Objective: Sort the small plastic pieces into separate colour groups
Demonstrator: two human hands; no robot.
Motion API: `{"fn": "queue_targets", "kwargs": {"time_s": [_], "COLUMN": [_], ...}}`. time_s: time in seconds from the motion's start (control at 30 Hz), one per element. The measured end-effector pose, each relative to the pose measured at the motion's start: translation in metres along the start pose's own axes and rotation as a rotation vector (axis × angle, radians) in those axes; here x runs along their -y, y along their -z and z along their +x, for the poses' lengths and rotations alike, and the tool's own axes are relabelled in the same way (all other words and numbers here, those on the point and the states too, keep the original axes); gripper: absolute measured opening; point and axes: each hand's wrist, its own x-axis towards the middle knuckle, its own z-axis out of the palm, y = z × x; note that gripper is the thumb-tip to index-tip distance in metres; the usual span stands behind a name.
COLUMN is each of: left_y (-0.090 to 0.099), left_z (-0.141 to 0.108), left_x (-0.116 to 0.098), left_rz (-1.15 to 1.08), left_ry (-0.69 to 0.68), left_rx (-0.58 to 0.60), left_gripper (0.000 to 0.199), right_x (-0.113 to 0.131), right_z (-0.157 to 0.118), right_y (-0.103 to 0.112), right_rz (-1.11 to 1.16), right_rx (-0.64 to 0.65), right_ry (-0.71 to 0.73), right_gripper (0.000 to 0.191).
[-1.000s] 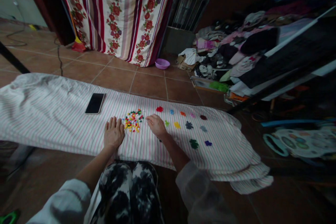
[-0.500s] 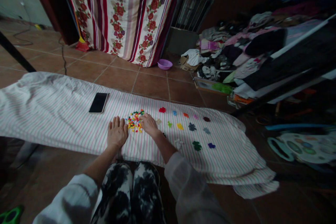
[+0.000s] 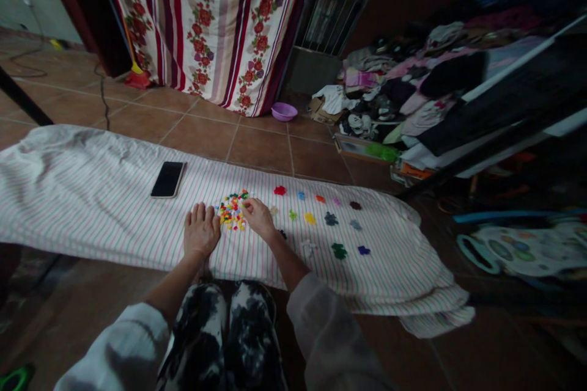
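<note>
A mixed pile of tiny coloured pieces (image 3: 232, 212) lies on the striped cloth (image 3: 114, 220). Flat on the cloth, just left of the pile, rests my left hand (image 3: 200, 231) with its fingers stretched out. My right hand (image 3: 257, 218) is at the pile's right edge, thumb and fingertips pinched on what looks like a small yellow-green piece (image 3: 244, 205). To the right are small single-colour heaps, among them a red heap (image 3: 279, 190), a yellow heap (image 3: 310, 219), a dark grey heap (image 3: 331, 219), a green heap (image 3: 339, 251) and a blue heap (image 3: 364, 250). My right hand partly hides nearby heaps.
A phone (image 3: 168, 179) lies on the cloth to the left. Beyond the cloth are a purple basin (image 3: 284, 112) on the tiled floor, a floral curtain (image 3: 224, 30) and a heap of clothes (image 3: 403, 82). A dark bar (image 3: 435, 180) slants at the right.
My right fingertips have drawn together into a pinch at the pile's edge. My left hand stays flat on the cloth. The whole view has shifted slightly.
</note>
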Motion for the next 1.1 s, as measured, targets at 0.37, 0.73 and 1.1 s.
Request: {"fn": "queue_targets", "kwargs": {"time_s": [0.37, 0.73, 1.1], "left_y": [0.003, 0.005, 0.003], "left_z": [0.0, 0.0, 0.001], "left_x": [0.0, -0.001, 0.0], "left_rz": [-0.003, 0.052, 0.022], "left_ry": [0.001, -0.007, 0.001], "left_rx": [-0.006, 0.011, 0.014], "left_gripper": [0.05, 0.048, 0.05], "right_x": [-0.062, -0.101, -0.104], "right_z": [-0.039, -0.042, -0.038], "right_y": [0.066, 0.088, 0.085], "right_rz": [-0.125, -0.334, -0.416], "right_rx": [-0.27, -0.166, -0.049], "right_ry": [-0.163, -0.284, -0.252], "right_gripper": [0.02, 0.026, 0.035]}}
